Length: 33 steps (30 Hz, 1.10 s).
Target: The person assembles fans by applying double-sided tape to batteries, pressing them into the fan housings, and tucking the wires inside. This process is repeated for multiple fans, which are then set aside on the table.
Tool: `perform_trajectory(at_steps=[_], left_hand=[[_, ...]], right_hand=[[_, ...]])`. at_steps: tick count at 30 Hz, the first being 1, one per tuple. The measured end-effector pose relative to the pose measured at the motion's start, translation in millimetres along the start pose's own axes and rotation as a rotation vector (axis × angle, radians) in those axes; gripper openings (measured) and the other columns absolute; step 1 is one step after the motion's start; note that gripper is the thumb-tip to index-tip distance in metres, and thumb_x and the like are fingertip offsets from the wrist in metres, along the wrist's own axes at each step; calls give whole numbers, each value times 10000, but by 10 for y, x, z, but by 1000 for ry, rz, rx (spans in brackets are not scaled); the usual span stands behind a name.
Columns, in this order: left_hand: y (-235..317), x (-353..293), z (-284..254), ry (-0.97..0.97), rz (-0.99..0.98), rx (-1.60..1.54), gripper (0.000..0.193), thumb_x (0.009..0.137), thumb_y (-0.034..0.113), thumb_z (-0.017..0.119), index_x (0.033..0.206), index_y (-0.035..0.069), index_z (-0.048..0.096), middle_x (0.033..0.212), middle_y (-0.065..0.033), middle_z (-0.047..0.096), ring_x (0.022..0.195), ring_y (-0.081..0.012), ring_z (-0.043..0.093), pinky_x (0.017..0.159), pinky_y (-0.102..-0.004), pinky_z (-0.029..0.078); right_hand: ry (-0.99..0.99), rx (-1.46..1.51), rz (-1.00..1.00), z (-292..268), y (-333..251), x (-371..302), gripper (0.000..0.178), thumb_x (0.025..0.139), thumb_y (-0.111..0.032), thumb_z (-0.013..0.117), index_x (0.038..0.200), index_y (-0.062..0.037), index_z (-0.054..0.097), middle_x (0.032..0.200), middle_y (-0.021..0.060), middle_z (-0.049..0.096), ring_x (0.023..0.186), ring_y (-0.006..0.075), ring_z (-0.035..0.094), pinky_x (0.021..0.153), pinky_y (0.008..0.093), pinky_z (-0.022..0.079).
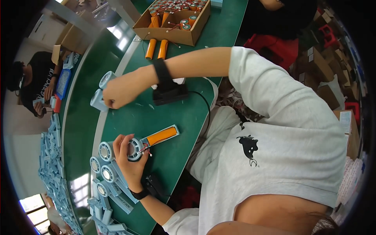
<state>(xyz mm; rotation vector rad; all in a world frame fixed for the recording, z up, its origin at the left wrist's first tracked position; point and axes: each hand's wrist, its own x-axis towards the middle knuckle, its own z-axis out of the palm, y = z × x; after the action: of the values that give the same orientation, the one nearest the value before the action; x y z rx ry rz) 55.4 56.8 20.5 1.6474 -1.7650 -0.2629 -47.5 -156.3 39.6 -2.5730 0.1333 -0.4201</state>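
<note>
My left hand (131, 162) is curled around the round head of a light-blue handheld fan (135, 149) on the green table. The fan's handle lies open, showing an orange cylindrical battery (161, 136) inside. Thin red and black wires (146, 149) stick out beside my thumb. My right hand (127, 88) is closed in a fist against two light-blue rounded parts (107, 79) farther along the table. What its fingers hold is hidden. Several more light-blue fan casings (107, 173) lie just beside my left hand.
A cardboard box (176, 36) with orange batteries and wires stands beyond my right arm, two loose batteries (163, 49) near it. Light-blue parts (53, 168) are heaped past the table's rail. A person (37, 80) works across from me. A black cable (205, 102) hangs from my right wrist.
</note>
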Motion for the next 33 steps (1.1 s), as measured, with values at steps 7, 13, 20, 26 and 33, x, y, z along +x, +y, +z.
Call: perform_trajectory(at_steps=[7,13,20,26,33], left_hand=[[119,-8,-27,-90,-21,-62,475,554,-3,678,1008,19,542,1063,-92,469,920,-221,486,784,-299,403],[144,-18,57,-56,70,63,474,559,-42,646,1014,46,547,1043,-92,459,860,-225,518,705,-295,445],[243,-41,80,-101,-34,122,475,573,-37,661,1020,83,553,1089,-98,460,815,-253,555,659,-305,458],[224,-64,125,-44,-5,96,476,580,-32,662,1028,87,551,1104,-105,461,815,-263,560,664,-331,461],[249,-63,122,-62,-76,97,498,587,-35,663,1057,89,553,1120,-94,461,861,-253,545,714,-323,443]], right_hand=[[-81,-7,-74,56,-794,-949,254,735,-186,618,964,-75,606,902,98,546,873,257,542,746,374,436],[8,-13,-30,488,-848,-1079,192,742,-175,616,866,-38,563,821,85,539,752,260,555,631,348,457],[495,63,-99,560,-946,-1207,178,733,-164,618,773,-17,527,724,91,531,646,277,555,576,351,449],[160,-138,101,557,-924,-1168,152,715,-116,646,734,-9,539,667,104,536,623,257,564,572,314,454],[488,378,192,316,-983,-1643,212,718,-70,662,891,17,577,849,130,622,774,191,624,674,256,498]])
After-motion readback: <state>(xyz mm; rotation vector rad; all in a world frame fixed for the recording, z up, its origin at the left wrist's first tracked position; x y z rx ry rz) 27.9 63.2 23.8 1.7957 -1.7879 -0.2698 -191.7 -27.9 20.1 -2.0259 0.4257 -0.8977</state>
